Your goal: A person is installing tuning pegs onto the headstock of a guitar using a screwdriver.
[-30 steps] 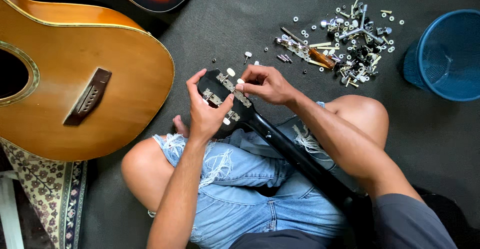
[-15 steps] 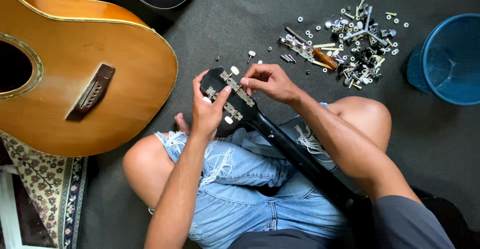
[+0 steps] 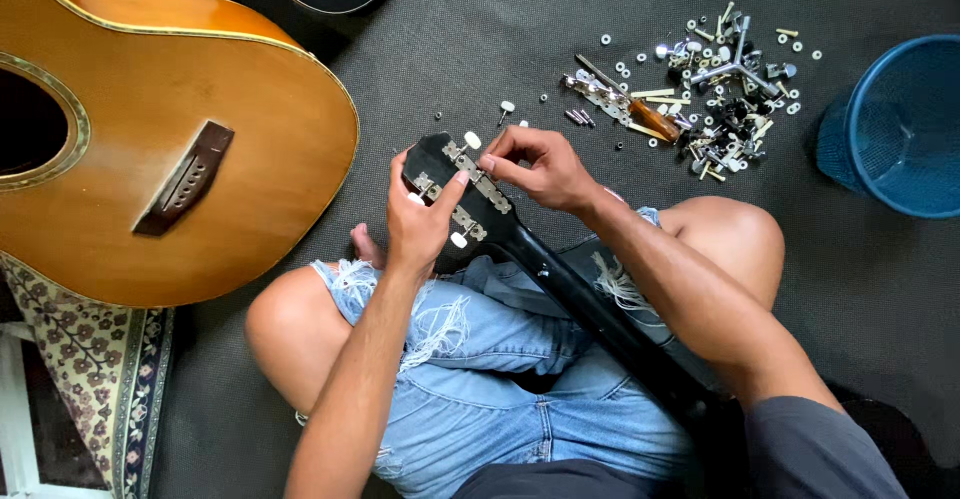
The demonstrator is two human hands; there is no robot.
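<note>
While the black headstock [image 3: 452,187] is gripped by the left hand [image 3: 420,221], the tuner plate [image 3: 478,181] on it, pinched by the right hand [image 3: 540,167] fingers, is best seated squarely.

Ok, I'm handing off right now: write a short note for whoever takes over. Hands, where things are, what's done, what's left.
Left hand: grips the black guitar headstock from below, thumb on its face.
Right hand: fingertips pinch at the tuner strip on the headstock's right edge.
The neck lies across the lap.
Loose screws and tuner parts lie on the dark mat, beside a blue bin. Acoustic guitar body lies at left.
Done: tuner strips sit on the headstock.
Left: cannot tell how many screws are in.
</note>
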